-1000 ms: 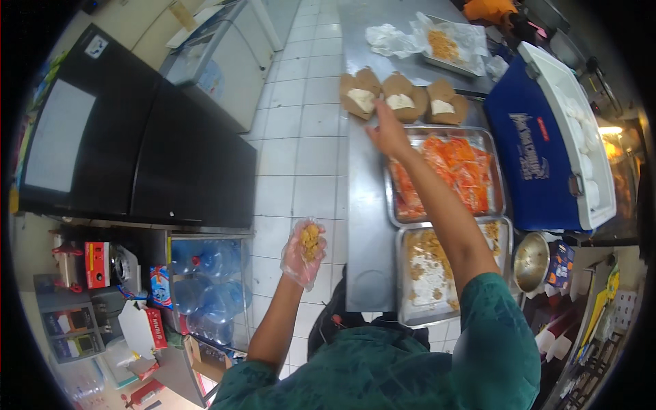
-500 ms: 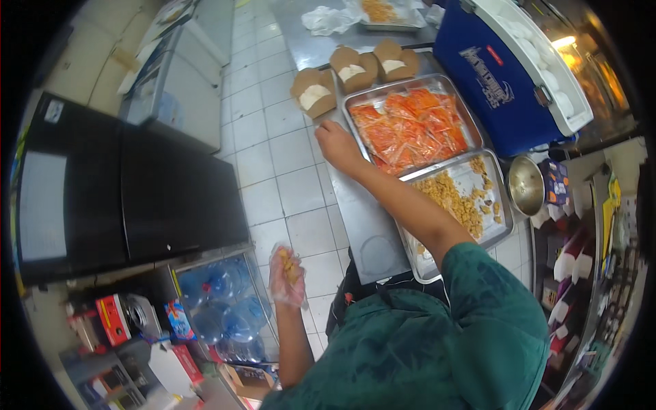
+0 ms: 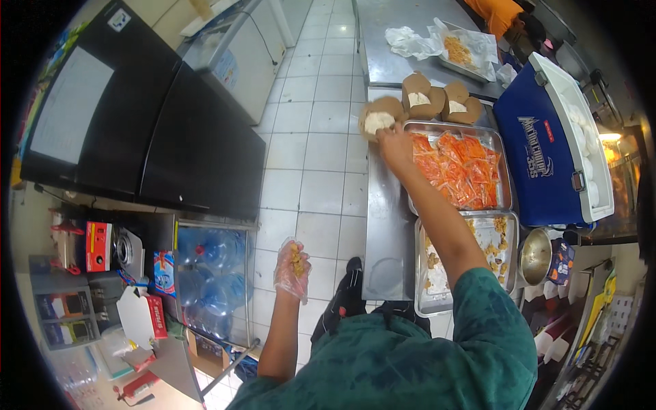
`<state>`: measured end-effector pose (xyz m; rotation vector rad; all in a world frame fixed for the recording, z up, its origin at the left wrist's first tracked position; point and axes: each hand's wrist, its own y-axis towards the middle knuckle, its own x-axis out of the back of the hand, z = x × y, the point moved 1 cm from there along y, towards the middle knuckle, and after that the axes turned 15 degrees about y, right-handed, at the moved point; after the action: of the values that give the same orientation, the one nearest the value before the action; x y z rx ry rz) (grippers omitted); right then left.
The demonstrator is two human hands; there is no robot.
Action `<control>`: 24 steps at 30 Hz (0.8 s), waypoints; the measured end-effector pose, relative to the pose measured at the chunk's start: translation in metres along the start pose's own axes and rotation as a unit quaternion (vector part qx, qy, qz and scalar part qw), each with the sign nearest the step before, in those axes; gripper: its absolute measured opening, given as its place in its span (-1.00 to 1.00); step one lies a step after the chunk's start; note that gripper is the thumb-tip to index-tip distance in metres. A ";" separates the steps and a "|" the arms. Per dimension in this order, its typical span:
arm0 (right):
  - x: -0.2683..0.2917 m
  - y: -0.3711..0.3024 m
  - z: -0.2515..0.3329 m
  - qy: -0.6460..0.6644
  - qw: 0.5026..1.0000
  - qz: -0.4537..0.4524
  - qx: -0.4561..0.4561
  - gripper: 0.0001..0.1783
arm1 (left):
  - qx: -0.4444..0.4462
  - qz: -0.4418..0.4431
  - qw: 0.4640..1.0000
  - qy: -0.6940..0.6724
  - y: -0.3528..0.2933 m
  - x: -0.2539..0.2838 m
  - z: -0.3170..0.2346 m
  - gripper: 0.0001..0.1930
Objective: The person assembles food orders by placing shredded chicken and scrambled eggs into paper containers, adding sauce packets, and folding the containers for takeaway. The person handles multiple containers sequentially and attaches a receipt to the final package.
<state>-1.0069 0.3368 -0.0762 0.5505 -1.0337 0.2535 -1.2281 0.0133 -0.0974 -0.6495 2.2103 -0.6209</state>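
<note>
Left hand [image 3: 286,275]: positioned at 7 o'clock of the view, above the floor tiles [image 3: 318,225]; covered by a clear plastic glove; held palm up.
Left grip: cupped around golden-brown food [image 3: 297,262].
Right hand [image 3: 396,149]: bare; extended to between 1 and 2 o'clock; placed at the near side of the left box [image 3: 388,105].
Right grip: seen from the back only; cannot tell whether pinching the rim or resting against it.
Left box: located at 1 o'clock, by the table's edge; brown, open, containing white food.
Other boxes: middle box [image 3: 433,103] and right box [image 3: 471,111], at 1 to 2 o'clock; also open, with white food.
Upper tray [image 3: 471,129]: between 2 and 3 o'clock; filled with orange packets [image 3: 471,165].
Lower tray [image 3: 437,290]: near 4 o'clock; scattered with golden-brown bits [image 3: 501,225].
Table [image 3: 389,219]: metal; beneath both trays.
Cooler [image 3: 540,179]: blue, open; just beyond the upper tray toward 3 o'clock.
</note>
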 end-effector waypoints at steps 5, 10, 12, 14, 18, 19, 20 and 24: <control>0.006 -0.111 0.070 0.050 0.995 0.075 0.046 -0.86 | 0.027 0.140 0.982 -0.124 -0.003 0.009 0.016 -0.64; 0.046 -0.218 0.128 0.094 0.991 0.090 0.020 -0.85 | 0.047 0.205 0.977 -0.028 0.000 -0.072 -0.019 -0.55; 0.057 -0.247 0.139 0.085 0.992 0.094 -0.004 -0.85 | 0.054 0.228 0.969 0.078 -0.004 -0.106 -0.034 -0.57; 0.071 -0.271 0.146 0.091 0.991 0.091 -0.033 -0.84 | 0.087 0.285 0.947 0.123 -0.007 -0.129 -0.033 -0.60; 0.081 -0.301 0.137 0.089 0.987 0.111 -0.076 -0.82 | 0.095 0.400 0.846 0.340 -0.012 -0.161 -0.014 -0.66; 0.083 -0.302 0.131 0.095 0.985 0.119 -0.079 -0.80 | 0.043 0.424 0.788 0.445 -0.014 -0.169 -0.007 -0.67; 0.087 -0.303 0.127 0.101 0.983 0.126 -0.081 -0.78 | -0.013 0.442 0.716 0.541 -0.016 -0.177 0.002 -0.68; 0.114 -0.306 0.127 0.169 0.979 0.076 -0.082 -0.66 | -0.135 0.470 0.340 0.803 -0.026 -0.212 0.035 -0.62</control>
<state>-0.9073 0.0053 -0.0234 0.2658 -0.7564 0.3800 -1.0676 0.1157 0.0052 2.2066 3.5243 0.0191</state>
